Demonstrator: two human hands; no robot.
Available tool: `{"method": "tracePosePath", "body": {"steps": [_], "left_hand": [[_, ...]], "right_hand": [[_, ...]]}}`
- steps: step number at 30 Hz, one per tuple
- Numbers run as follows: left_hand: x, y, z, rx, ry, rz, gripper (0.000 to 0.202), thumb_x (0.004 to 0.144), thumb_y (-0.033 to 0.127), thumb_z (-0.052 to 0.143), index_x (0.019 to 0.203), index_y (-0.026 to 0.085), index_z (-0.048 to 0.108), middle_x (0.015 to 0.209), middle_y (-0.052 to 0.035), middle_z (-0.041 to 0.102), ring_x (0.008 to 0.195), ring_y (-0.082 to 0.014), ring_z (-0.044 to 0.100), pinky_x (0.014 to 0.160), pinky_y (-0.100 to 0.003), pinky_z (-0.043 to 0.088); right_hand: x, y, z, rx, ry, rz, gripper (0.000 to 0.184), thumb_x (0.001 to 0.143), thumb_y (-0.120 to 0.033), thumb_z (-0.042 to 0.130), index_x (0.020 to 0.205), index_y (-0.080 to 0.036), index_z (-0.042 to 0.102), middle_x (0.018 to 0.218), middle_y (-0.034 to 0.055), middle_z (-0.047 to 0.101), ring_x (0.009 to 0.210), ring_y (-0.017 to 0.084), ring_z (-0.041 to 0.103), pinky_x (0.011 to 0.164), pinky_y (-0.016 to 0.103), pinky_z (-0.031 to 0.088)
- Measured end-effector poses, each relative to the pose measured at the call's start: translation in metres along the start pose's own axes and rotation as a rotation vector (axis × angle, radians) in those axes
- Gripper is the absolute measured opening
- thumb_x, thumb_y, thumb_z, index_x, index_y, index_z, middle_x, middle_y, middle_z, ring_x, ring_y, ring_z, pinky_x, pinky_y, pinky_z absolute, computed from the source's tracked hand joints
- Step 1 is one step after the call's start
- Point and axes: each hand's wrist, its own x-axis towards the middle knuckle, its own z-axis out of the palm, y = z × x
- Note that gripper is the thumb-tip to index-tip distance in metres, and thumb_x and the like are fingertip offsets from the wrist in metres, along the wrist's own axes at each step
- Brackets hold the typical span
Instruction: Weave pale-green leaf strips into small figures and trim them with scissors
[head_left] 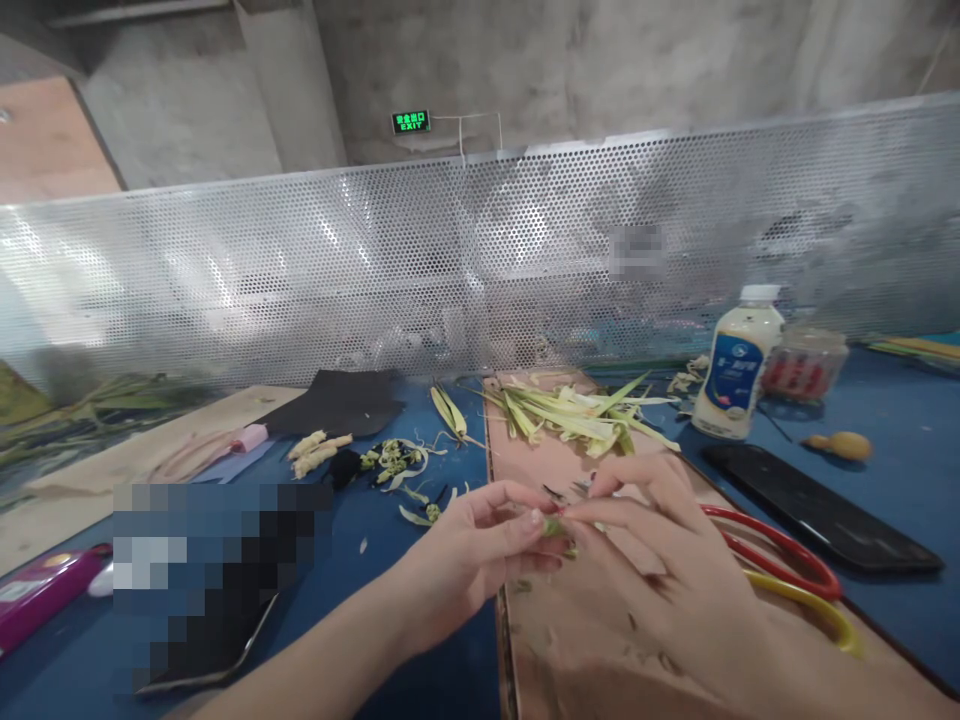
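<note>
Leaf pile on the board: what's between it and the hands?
Head view: mostly bare board with a few small scraps, up to the left hand and right hand pinching a green piece.

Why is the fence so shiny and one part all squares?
Head view: light glares off the perforated metal screen; a pixelated patch masks something on the blue table; the left hand and right hand, pinching a green scrap, look softly blurred near the bottom edge.

Green leaf scrap [553, 526]; blue table [885, 440]
</note>
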Motion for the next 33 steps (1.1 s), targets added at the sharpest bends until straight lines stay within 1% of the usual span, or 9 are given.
{"method": "tracePosePath", "body": {"steps": [7,14,17,20,23,25,27,30,33], "left_hand": [[-0.002,0.003,0.005,0.032,-0.039,-0.012,0.013,0.069,0.02,0.07,0.071,0.013,0.059,0.077,-0.0039,0.066,0.071,-0.0121,0.062,0.075,-0.027,0.043],[-0.001,0.003,0.004,0.092,-0.027,-0.028,0.016,0.067,0.021,0.072,0.071,0.013,0.059,0.073,-0.0036,0.065,0.067,-0.0109,0.061,0.068,-0.023,0.043],[-0.001,0.002,0.003,0.14,-0.024,-0.032,0.018,0.067,0.022,0.072,0.077,0.011,0.062,0.074,-0.0039,0.065,0.065,-0.009,0.06,0.066,-0.02,0.042],[-0.001,0.002,0.001,0.16,-0.025,-0.044,0.03,0.066,0.022,0.073,0.092,0.011,0.062,0.079,-0.0063,0.066,0.07,-0.0109,0.061,0.067,-0.021,0.042],[-0.001,0.002,-0.001,0.156,-0.009,-0.051,0.038,0.065,0.02,0.074,0.1,0.013,0.059,0.084,-0.0081,0.067,0.077,-0.0155,0.062,0.069,-0.025,0.042],[-0.001,0.001,-0.003,0.149,0.001,-0.055,0.041,0.066,0.019,0.073,0.103,0.014,0.058,0.084,-0.0079,0.067,0.077,-0.0158,0.062,0.068,-0.025,0.042],[0.0,0.0,-0.003,0.144,0.011,-0.057,0.045,0.065,0.018,0.074,0.105,0.014,0.056,0.082,-0.0073,0.066,0.075,-0.0146,0.062,0.067,-0.024,0.041],[0.0,0.0,-0.003,0.13,0.022,-0.048,0.049,0.063,0.018,0.076,0.106,0.013,0.055,0.084,-0.0079,0.066,0.077,-0.0146,0.061,0.066,-0.023,0.041],[0.0,0.0,-0.001,0.099,0.002,-0.047,0.049,0.063,0.018,0.076,0.106,0.011,0.054,0.085,-0.0097,0.066,0.08,-0.0161,0.062,0.066,-0.023,0.041]], "right_hand": [[-0.002,-0.002,0.002,0.089,-0.056,0.056,0.014,0.084,-0.016,0.047,0.09,-0.025,0.056,0.089,0.0029,0.047,0.079,0.015,0.051,0.066,0.029,0.044],[-0.004,-0.003,0.004,0.128,-0.104,0.079,0.013,0.085,-0.015,0.048,0.088,-0.024,0.056,0.089,0.0025,0.046,0.08,0.014,0.053,0.066,0.026,0.046],[-0.003,-0.002,0.004,0.173,-0.127,0.09,0.015,0.085,-0.013,0.047,0.088,-0.024,0.056,0.089,0.0021,0.047,0.081,0.013,0.052,0.067,0.026,0.046],[0.001,-0.002,0.004,0.279,-0.172,0.122,0.015,0.086,-0.014,0.047,0.085,-0.024,0.057,0.089,0.0018,0.048,0.082,0.013,0.051,0.07,0.027,0.046],[0.008,0.0,0.005,0.454,-0.282,0.265,0.015,0.086,-0.017,0.048,0.078,-0.024,0.059,0.088,0.001,0.048,0.084,0.013,0.051,0.073,0.027,0.045],[0.011,0.004,0.007,0.577,-0.358,0.378,0.014,0.085,-0.021,0.051,0.073,-0.023,0.06,0.088,0.0009,0.048,0.084,0.013,0.052,0.074,0.027,0.044],[0.011,0.008,0.01,0.673,-0.39,0.431,0.012,0.084,-0.024,0.054,0.073,-0.022,0.06,0.088,0.0009,0.049,0.084,0.013,0.052,0.075,0.028,0.044],[0.01,0.011,0.012,0.697,-0.369,0.421,0.005,0.083,-0.028,0.055,0.082,-0.024,0.059,0.089,0.0003,0.05,0.085,0.014,0.051,0.076,0.03,0.043],[0.011,0.008,0.008,0.63,-0.34,0.385,0.004,0.083,-0.026,0.055,0.08,-0.024,0.056,0.09,-0.001,0.05,0.087,0.013,0.049,0.08,0.03,0.04]]}}
